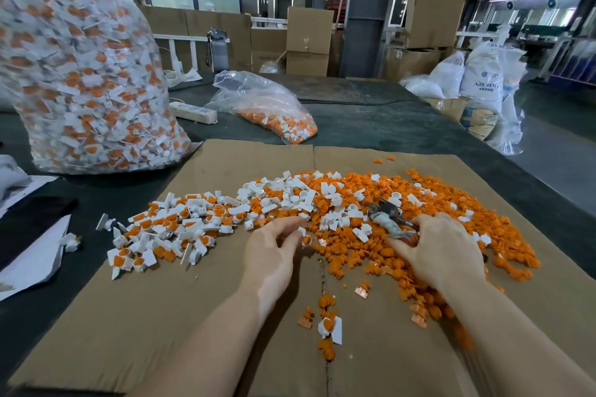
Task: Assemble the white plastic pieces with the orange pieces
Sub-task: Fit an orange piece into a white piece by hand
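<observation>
White pieces point(292, 195) and orange pieces point(383, 255) are spread in one long heap across the cardboard point(129, 316) on the tabletop point(371, 119), white mostly at the middle and left, orange at the right and near side. Finished pairs, white with an orange insert, are gathered at the heap's left end point(151, 232), and a large clear bag point(80, 68) of them stands at the far left. A smaller bag point(267, 106) lies farther back.

The left hand point(274, 255) is seen at the heap's near edge, its fingers point(292, 240) pinched on what looks like one small white piece. The right hand point(442, 251) lies on the orange pile, fingers curled around a worn tool point(392, 222); the exact grip cannot be told.

The pieces are judged light, stiff and smooth, so they are likely to skid or scatter if swept. A white piece is best taken by its flat tab, the round cup left free for the insert. An orange piece is best pinched at its sides and pressed straight in; a thin tail could bend.

One finished pair point(330, 327) lies alone, near.
</observation>
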